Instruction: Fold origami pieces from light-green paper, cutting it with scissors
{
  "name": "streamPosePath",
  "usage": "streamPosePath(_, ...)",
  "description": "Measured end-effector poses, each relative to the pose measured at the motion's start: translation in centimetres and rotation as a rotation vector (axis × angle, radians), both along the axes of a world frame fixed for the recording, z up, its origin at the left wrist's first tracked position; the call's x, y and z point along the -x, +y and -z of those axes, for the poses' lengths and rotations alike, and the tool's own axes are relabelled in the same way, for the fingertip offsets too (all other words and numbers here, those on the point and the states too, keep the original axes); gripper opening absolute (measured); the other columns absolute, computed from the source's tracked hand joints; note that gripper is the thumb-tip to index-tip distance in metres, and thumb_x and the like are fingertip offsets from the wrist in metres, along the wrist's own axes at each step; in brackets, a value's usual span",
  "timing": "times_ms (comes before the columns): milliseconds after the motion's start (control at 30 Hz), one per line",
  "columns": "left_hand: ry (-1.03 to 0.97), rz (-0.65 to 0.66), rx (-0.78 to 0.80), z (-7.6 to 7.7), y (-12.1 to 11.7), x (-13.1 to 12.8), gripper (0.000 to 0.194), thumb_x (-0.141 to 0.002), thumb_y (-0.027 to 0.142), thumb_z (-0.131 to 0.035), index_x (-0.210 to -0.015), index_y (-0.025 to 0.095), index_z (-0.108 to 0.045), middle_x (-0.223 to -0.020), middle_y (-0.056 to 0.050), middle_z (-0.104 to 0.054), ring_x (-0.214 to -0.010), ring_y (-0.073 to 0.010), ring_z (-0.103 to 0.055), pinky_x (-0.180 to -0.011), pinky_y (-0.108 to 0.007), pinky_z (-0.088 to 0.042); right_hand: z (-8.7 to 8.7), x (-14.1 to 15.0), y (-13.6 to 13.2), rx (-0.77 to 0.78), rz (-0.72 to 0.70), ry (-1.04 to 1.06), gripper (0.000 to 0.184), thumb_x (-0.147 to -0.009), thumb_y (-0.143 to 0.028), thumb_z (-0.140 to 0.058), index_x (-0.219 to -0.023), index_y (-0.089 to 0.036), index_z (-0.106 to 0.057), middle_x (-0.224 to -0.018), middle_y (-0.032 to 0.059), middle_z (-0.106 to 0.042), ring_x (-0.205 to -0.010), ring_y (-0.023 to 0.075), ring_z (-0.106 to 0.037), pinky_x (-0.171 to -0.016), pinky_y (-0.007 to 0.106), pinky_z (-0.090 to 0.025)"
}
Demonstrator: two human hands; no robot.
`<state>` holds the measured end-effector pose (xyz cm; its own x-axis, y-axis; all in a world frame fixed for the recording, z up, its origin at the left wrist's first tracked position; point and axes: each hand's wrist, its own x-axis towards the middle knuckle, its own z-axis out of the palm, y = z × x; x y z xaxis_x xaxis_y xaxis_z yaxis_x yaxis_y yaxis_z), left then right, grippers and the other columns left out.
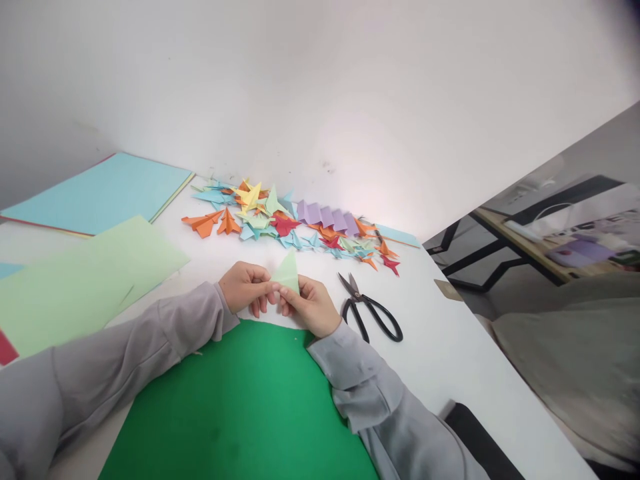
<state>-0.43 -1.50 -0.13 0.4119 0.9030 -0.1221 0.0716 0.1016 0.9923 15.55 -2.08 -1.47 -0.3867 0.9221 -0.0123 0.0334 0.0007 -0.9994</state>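
A small piece of folded light green paper (287, 272) stands between my two hands, its pointed end up. My left hand (247, 287) pinches its lower left edge with thumb and fingers. On the other side, my right hand (313, 305) grips the lower right part, and the two thumbs almost meet. Fingers cover the bottom of the paper. Both hands are above the white table, just past the far edge of a green sheet (240, 407). Black-handled scissors (367, 307) lie partly open to the right of my right hand.
Many-coloured folded paper pieces (285, 225) are heaped along the wall. Light blue sheets (105, 193) and light green sheets (85, 280) lie at the left. A black object (480, 440) rests near the table's right edge. Beyond that edge stands another desk (530, 243).
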Motion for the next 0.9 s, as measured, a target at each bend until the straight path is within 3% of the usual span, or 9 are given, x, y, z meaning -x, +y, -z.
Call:
streamPosePath(333,-0.057,-0.044,0.002,0.1,-0.02,0.18,0.035,-0.061,0.04,-0.068,-0.048,0.01,-0.055,-0.033,0.001,-0.052,-0.025,-0.008,-0.044,-0.025,-0.017,-0.035,-0.58,0.11,-0.31,-0.101,0.035,-0.168,0.04,-0.069,-0.054,-0.057,-0.058,-0.017,-0.045,-0.039,-0.0063,-0.045,-0.034,0.0054,-0.036,-0.036,0.019,-0.026)
streamPosePath(600,-0.115,-0.103,0.049,0.39,0.43,0.19,0.034,-0.057,0.038,-0.072,-0.049,0.011,-0.054,-0.037,0.0,-0.055,-0.026,-0.0087,-0.045,-0.025,-0.019,-0.037,-0.51,0.14,-0.27,-0.158,0.072,-0.202,0.043,-0.073,-0.052,-0.053,-0.05,-0.018,-0.042,-0.036,-0.0075,-0.037,-0.035,0.0041,-0.028,-0.035,0.021,-0.019)
streamPosePath(900,-0.216,-0.197,0.1,0.24,0.47,0.13,0.036,-0.05,0.037,-0.076,-0.048,0.013,-0.049,-0.036,0.003,-0.054,-0.023,-0.0059,-0.04,-0.022,-0.016,-0.031,-0.16,-0.14,-0.48,-0.09,0.012,-0.115,0.041,-0.074,-0.051,-0.053,-0.053,-0.018,-0.041,-0.037,-0.0065,-0.043,-0.034,0.0052,-0.034,-0.037,0.02,-0.023)
